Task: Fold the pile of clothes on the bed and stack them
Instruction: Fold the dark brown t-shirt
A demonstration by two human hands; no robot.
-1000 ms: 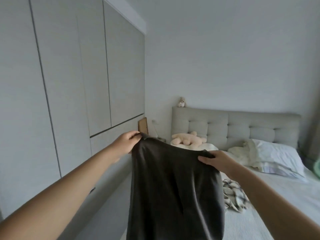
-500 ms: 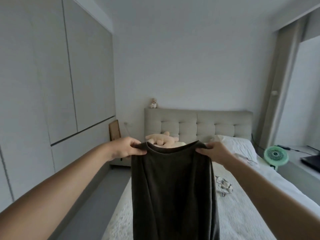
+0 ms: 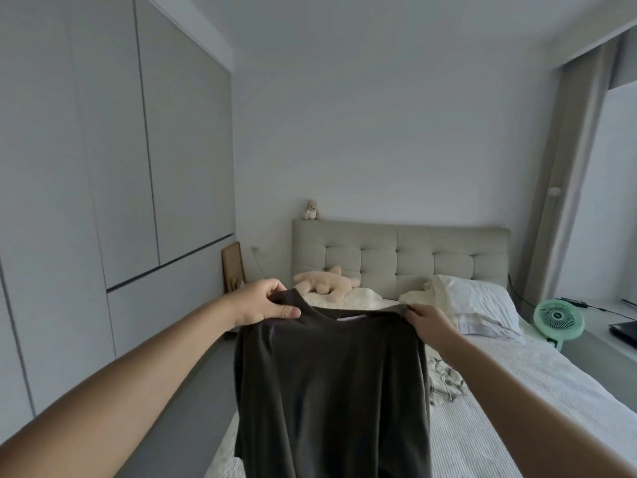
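Note:
A dark grey T-shirt (image 3: pixel 331 391) hangs upright in the air over the near end of the bed (image 3: pixel 517 408). My left hand (image 3: pixel 262 301) pinches its left shoulder and my right hand (image 3: pixel 427 322) grips its right shoulder, so the neckline sags between them. The shirt's lower part runs out of the frame. A crumpled checked garment (image 3: pixel 446 382) lies on the bed just behind the shirt's right edge, partly hidden by it.
Grey wardrobe doors (image 3: pixel 103 201) line the left wall beside a narrow floor strip. At the head of the bed are a tufted headboard (image 3: pixel 413 250), a plush toy (image 3: pixel 327 288) and pillows (image 3: pixel 479 305). A green fan (image 3: pixel 558 320) stands on the right ledge.
The view has swung right from the wardrobe toward the bed. My hands have spread the shirt's shoulders wider apart, and the neckline now faces me.

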